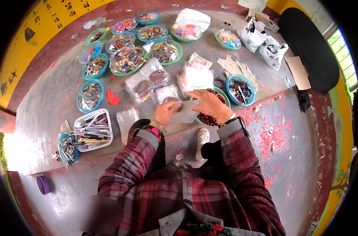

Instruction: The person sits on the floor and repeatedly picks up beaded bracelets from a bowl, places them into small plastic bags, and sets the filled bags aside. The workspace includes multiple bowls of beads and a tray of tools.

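Note:
A small clear plastic bag [185,114] is stretched between my two hands over the table's near edge. My left hand [166,113] pinches its left side, fingers closed. The fingers of my right hand [211,105] are closed on its right side. Partly under my right hand stands a green bowl [227,98] of dark red bead bracelets [207,118]. A filled bag with a bracelet [167,94] lies just beyond my left hand. Beside my left wrist is a stack of flat clear bags [126,121].
Bowls of small trinkets [127,59] crowd the far left. A white tray of pens [93,129] sits near left, above a purple bucket [42,185] on the floor. A blue bowl of dark bands [241,90] stands right. White carrier bags [273,53] rest far right; red scraps [271,135] litter the floor.

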The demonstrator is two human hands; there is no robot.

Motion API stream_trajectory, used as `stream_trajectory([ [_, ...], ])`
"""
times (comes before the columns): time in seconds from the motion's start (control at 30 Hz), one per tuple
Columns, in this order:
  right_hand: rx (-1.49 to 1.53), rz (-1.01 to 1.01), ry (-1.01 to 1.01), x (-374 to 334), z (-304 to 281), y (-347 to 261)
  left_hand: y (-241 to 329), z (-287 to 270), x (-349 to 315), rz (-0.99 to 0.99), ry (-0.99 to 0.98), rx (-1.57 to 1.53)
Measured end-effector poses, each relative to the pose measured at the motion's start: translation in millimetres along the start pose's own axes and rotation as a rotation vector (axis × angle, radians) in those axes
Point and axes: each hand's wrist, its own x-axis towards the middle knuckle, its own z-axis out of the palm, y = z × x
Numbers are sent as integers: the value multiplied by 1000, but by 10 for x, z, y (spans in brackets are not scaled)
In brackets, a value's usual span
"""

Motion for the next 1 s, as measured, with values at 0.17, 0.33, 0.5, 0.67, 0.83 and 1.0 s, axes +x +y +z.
stream_trajectory([
  [0.17, -240, -432, -140, 8, 9, 181, 49, -5, -24, -31, 7, -8],
  [0.33, 165, 216, -99, 93, -139, -241, 84, 6, -35, 21, 61, -18],
  [0.5, 154, 193, -6, 82, -147, -257, 98, 24, -56, 19, 77, -70],
  [0.67, 274, 316, 74, 45, -256, -268, 237, -51, -113, -274, -27, 107],
  [0.83, 330, 368, 123, -32, -352, -302, 180, 10, -141, -254, 54, -218],
  [1.0, 434, 473, 328, -84, -353, -296, 356, -356, -166, -130, 200, -158],
])
